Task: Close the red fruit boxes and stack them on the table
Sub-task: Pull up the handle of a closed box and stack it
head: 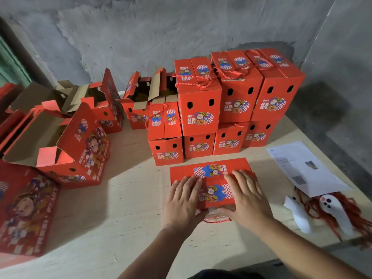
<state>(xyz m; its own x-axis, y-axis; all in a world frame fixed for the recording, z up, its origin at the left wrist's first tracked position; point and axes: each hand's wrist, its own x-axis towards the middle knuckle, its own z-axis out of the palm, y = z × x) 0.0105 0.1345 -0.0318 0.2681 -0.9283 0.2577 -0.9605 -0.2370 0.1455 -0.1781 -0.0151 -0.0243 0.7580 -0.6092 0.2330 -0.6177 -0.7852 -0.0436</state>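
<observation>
A red fruit box (209, 174) stands at the front middle of the wooden table (124, 198), its top flaps folded down. My left hand (182, 200) presses flat on the left part of the lid, and my right hand (246, 195) lies flat on the right part, thumb at the near edge. A red rope handle (216, 220) pokes out below the hands. Behind it, closed red boxes form a stack (237, 101) two layers high against the wall. Several open red boxes (66, 146) with raised flaps stand to the left.
A white printed sheet (302, 166) lies at the right of the table. Beside it are two white controllers (334, 210) on a tangle of red rope. Another red box (26, 210) lies at the near left edge. A grey concrete wall (161, 37) backs the table.
</observation>
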